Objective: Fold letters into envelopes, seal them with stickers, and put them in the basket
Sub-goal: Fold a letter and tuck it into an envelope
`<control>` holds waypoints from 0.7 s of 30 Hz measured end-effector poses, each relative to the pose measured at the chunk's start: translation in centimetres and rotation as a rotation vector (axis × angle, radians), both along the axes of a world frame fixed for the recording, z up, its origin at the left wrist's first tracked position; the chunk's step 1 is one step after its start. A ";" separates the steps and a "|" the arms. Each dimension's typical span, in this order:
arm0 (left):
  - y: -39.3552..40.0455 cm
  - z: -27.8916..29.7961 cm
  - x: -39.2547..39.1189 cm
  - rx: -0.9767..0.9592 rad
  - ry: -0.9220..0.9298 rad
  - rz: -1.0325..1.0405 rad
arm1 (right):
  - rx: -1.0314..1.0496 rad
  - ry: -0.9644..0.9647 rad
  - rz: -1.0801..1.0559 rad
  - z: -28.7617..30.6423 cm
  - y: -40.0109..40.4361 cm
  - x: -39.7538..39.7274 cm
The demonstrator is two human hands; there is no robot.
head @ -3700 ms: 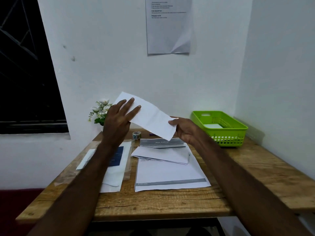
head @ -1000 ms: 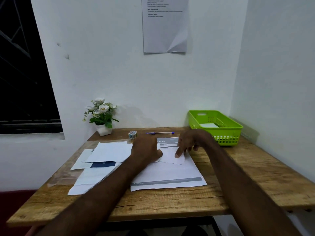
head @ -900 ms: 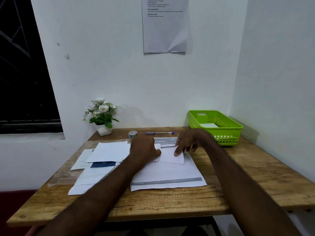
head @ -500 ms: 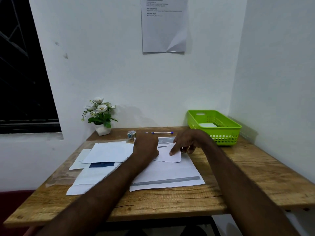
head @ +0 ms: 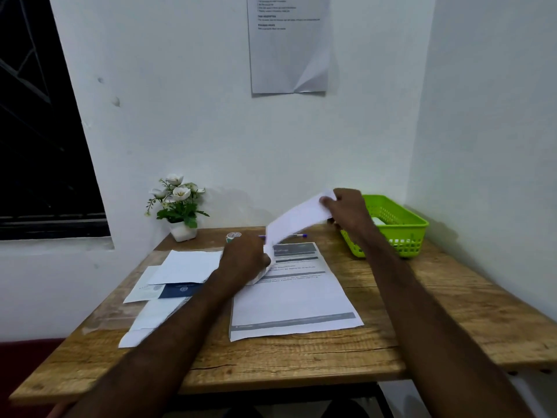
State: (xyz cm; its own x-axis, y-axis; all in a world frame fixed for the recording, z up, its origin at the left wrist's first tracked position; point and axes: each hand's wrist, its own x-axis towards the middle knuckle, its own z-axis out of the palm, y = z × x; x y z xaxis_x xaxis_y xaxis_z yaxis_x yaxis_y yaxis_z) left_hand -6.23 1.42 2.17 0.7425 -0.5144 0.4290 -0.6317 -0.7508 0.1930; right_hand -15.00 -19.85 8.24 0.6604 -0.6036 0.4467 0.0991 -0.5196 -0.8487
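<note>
A folded white letter [head: 297, 220] hangs above the wooden table [head: 422, 297]. My right hand [head: 346, 206] pinches its upper right end, lifted near the basket. My left hand [head: 245, 259] holds its lower left end down at the table. Beneath lies a stack of printed letters [head: 292, 300] with grey bands. White envelopes [head: 187, 265] lie to the left, one with a dark blue patch. The sticker roll [head: 233, 236] stands at the back. The green basket [head: 404, 218] sits at the back right with a white envelope inside.
A small potted white flower [head: 177, 206] stands at the back left corner. A pen [head: 297, 235] lies behind the letters. A paper notice [head: 289, 43] hangs on the wall. Walls close the table at the back and the right.
My right hand has lifted the right end of the folded letter up and toward the basket. My left hand stays on the left end at the table.
</note>
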 end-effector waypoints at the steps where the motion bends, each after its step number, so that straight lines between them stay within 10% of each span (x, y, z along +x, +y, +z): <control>1: 0.1 -0.1 0.1 -0.016 0.047 -0.015 | 0.032 -0.081 -0.021 0.3 -0.3 -0.2; 21: 1.0 -0.5 1.5 -0.167 0.526 -0.150 | 0.212 0.257 0.148 1.6 -3.2 -3.5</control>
